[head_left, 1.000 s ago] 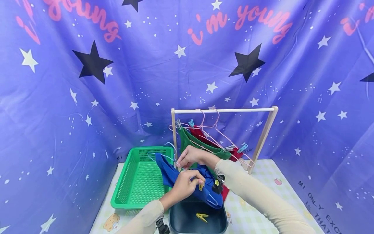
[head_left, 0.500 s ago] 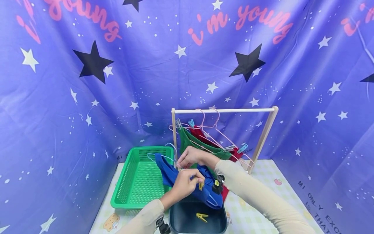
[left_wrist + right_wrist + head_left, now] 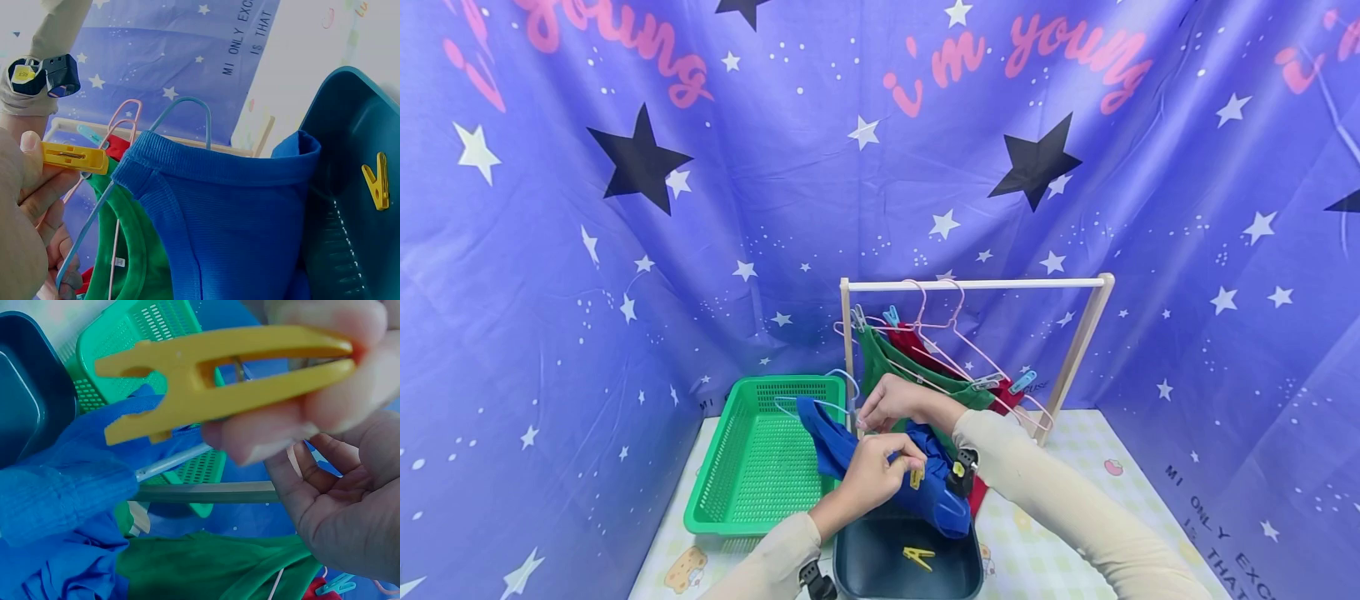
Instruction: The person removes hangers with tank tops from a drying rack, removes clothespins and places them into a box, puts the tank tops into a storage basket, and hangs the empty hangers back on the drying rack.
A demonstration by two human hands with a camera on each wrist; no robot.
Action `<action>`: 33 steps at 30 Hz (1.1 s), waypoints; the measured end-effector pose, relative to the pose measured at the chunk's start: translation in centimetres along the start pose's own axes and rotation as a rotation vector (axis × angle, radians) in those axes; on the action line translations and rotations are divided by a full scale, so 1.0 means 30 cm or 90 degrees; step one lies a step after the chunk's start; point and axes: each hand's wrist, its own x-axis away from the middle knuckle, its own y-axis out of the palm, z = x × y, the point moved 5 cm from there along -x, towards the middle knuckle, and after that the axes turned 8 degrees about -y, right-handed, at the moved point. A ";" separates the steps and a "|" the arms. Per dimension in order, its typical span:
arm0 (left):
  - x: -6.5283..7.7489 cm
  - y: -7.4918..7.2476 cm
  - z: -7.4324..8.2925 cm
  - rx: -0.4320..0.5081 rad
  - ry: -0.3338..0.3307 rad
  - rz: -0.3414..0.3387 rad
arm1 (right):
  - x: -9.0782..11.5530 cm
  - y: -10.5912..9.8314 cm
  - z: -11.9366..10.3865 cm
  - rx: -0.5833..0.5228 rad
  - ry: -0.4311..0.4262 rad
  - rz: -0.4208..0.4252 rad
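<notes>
a clothespin (image 3: pixel 918 557) lies in the tub (image 3: pixel 880 554), right of the basket (image 3: pixel 767 475), seemingly before the rack (image 3: pixel 1015 284).

blue garment (image 3: pixel 231 219): on light-blue hanger (image 3: pixel 87 228), tilted | yellow clothespin (image 3: pixel 75 157): pinched, jaws apart, near cloth

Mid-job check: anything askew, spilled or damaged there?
Nothing looks spilled or damaged. The blue cloth looks askew: it slants toward the dark bin in the head view, and one end of its blue hanger pokes out bare. Probably just from handling.
</notes>
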 end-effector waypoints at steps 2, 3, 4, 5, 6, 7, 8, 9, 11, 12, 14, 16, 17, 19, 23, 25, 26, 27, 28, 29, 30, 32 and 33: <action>0.001 0.001 -0.002 0.001 -0.001 -0.003 | 0.001 -0.003 0.002 0.000 0.001 0.001; 0.001 0.002 -0.004 0.000 0.000 -0.004 | 0.001 -0.004 0.003 0.002 0.001 0.003; 0.002 0.003 -0.005 -0.001 0.001 -0.005 | 0.001 -0.006 0.005 0.005 0.000 0.004; 0.003 0.004 -0.007 -0.001 0.002 -0.009 | 0.001 -0.008 0.006 0.007 0.001 0.006; 0.004 0.005 -0.008 -0.002 0.002 -0.012 | 0.002 -0.009 0.007 0.010 0.001 0.007; 0.004 0.007 -0.011 -0.004 0.001 -0.017 | 0.002 -0.011 0.009 0.013 0.002 0.009; 0.005 0.009 -0.014 -0.005 -0.001 -0.023 | 0.002 -0.013 0.010 0.016 0.002 0.012; 0.006 0.011 -0.017 -0.005 -0.005 -0.028 | 0.003 -0.015 0.010 0.021 0.002 0.013; 0.008 0.015 -0.024 -0.005 -0.014 -0.040 | 0.004 -0.018 0.009 0.028 0.003 0.014; 0.009 0.018 -0.028 -0.007 -0.017 -0.044 | 0.005 -0.020 0.008 0.031 0.003 0.014; 0.012 0.022 -0.035 -0.012 -0.022 -0.054 | 0.008 -0.024 0.004 0.039 0.000 0.014; 0.016 0.026 -0.042 -0.023 -0.023 -0.061 | 0.012 -0.028 -0.001 0.047 -0.005 0.014; 0.017 0.029 -0.046 -0.030 -0.025 -0.067 | 0.014 -0.031 -0.003 0.053 -0.008 0.014; 0.021 0.035 -0.055 -0.041 -0.033 -0.080 | 0.016 -0.037 -0.007 0.068 -0.016 0.017; 0.031 0.049 -0.079 -0.073 -0.046 -0.109 | 0.019 -0.047 -0.014 0.110 -0.036 0.025; 0.036 0.056 -0.091 -0.093 -0.047 -0.119 | 0.020 -0.051 -0.018 0.135 -0.052 0.030; 0.039 0.060 -0.097 -0.104 -0.044 -0.122 | 0.021 -0.053 -0.021 0.145 -0.060 0.033; 0.042 0.063 -0.102 -0.113 -0.042 -0.126 | 0.022 -0.055 -0.025 0.154 -0.068 0.036; 0.044 0.067 -0.109 -0.119 -0.043 -0.131 | 0.025 -0.057 -0.029 0.164 -0.076 0.039; 0.046 0.072 -0.115 -0.128 -0.043 -0.136 | 0.027 -0.061 -0.034 0.173 -0.083 0.044; 0.049 0.076 -0.121 -0.135 -0.042 -0.141 | 0.030 -0.065 -0.038 0.179 -0.088 0.050; 0.053 0.085 -0.133 -0.142 -0.044 -0.151 | 0.037 -0.074 -0.046 0.185 -0.093 0.062; 0.055 0.090 -0.139 -0.146 -0.045 -0.157 | 0.041 -0.079 -0.049 0.189 -0.095 0.068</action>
